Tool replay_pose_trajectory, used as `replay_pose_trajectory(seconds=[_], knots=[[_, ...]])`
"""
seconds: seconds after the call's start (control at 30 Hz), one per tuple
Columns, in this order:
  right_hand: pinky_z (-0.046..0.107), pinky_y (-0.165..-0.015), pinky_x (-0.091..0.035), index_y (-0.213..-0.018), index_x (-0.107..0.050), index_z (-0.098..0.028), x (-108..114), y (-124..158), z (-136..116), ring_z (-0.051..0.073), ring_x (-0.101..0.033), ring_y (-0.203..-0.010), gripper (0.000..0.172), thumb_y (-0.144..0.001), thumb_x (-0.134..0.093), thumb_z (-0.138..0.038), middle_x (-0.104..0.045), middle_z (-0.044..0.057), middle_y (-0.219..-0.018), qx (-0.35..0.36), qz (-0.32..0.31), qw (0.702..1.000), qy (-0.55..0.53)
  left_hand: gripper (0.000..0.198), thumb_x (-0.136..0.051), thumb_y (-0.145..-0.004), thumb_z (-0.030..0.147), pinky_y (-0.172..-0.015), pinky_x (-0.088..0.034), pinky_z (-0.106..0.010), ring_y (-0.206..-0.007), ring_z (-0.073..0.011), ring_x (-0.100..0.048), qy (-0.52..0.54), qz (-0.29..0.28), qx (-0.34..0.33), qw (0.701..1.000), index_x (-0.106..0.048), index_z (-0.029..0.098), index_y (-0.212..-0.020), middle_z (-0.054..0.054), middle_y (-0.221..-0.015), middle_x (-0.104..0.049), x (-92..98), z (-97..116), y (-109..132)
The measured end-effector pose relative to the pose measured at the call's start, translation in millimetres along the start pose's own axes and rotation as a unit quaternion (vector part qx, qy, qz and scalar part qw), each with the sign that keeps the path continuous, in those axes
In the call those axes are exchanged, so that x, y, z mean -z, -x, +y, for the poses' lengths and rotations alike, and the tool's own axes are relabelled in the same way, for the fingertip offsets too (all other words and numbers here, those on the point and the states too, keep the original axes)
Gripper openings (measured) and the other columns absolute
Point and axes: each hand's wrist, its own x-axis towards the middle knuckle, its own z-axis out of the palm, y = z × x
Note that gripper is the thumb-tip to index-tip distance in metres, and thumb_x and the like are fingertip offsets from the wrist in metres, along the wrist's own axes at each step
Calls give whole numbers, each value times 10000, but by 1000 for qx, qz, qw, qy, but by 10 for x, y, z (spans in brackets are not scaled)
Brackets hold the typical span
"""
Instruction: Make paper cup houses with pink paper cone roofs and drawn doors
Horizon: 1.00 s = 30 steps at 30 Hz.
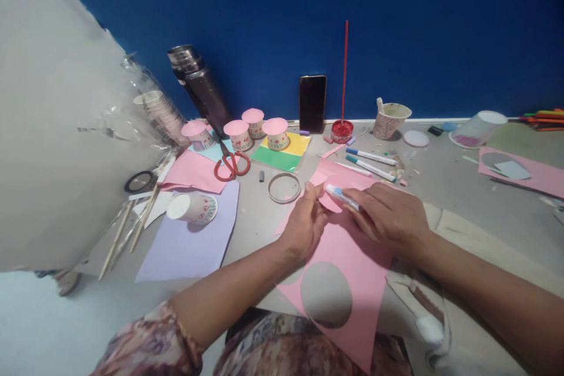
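Note:
In my right hand [392, 217] is a slim white glue stick [344, 197] with blue print, its tip against a small piece of pink paper [331, 204]. My left hand [305, 220] pinches that piece between thumb and fingers. Beneath both hands lies a larger pink sheet [368, 282] with a round hole cut out, reaching over the table's front edge. A metal ring [284, 188] and a small grey cap [261, 176] lie left of my hands. Two markers [371, 157] rest beyond them.
Several small paper cups with pink tops [276, 132] stand at the back left, near red-handled scissors [232, 165] and a flask [200, 85]. A paper cup [192, 209] lies on a lilac sheet [189, 252]. A phone [312, 104] leans on the blue wall. Cloth [467, 247] lies right.

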Motion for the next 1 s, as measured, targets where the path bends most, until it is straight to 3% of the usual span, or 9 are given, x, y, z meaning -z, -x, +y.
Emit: replay_pose_trajectory(seconds=[0.17,0.37,0.6,0.7,0.83,1.0], knots=[[343,-653,-438,-1129,-722,-152,-18,11,39,215,-687,-698,173,-1044,-621,-263,-772,55,-791,-40,-1,999,-31,630,-573,-977,689,-970,-575,-389,-1050,-277,-751,-22,-33,-13,999,-756,108,-1135,-165,-1107,-797,21,53,-60],[305,-715,-506,-1103,-734,-182,-32,-5,88,196,-733,-754,228,-1071,-592,-358,-815,61,-890,-135,14,979,-150,633,-408,-1061,635,-881,-617,-388,-915,-251,-773,22,-10,63,998,-737,96,-1108,-179,-1006,-792,38,167,-103],[318,-716,-474,-1193,-709,-191,-48,33,5,202,-696,-758,185,-1053,-612,-264,-809,54,-918,-62,-8,988,-139,681,-266,-1092,608,-920,-604,-512,-903,-285,-766,69,-80,152,983,-703,90,-1165,-186,-1047,-779,-23,168,-61],[325,-722,-474,-1206,-695,-190,-62,64,-17,214,-685,-807,199,-1059,-586,-270,-802,76,-964,-40,-45,987,-147,623,-289,-1111,540,-914,-606,-461,-832,-243,-747,85,-42,164,982,-713,86,-1064,-146,-939,-774,-48,165,-71],[329,-713,-464,-1208,-699,-195,-72,82,-24,217,-675,-826,230,-1070,-564,-321,-789,82,-954,-48,-81,981,-172,532,-358,-1119,474,-779,-599,-328,-769,-192,-721,83,7,141,986,-710,78,-1074,-116,-876,-754,-70,171,-93],[325,-690,-438,-1202,-710,-197,-44,69,-30,216,-663,-814,235,-1054,-588,-334,-766,59,-914,-36,-98,979,-176,500,-382,-1110,488,-685,-579,-308,-713,-186,-706,43,33,122,991,-701,103,-1103,-96,-854,-733,-32,162,-98]])
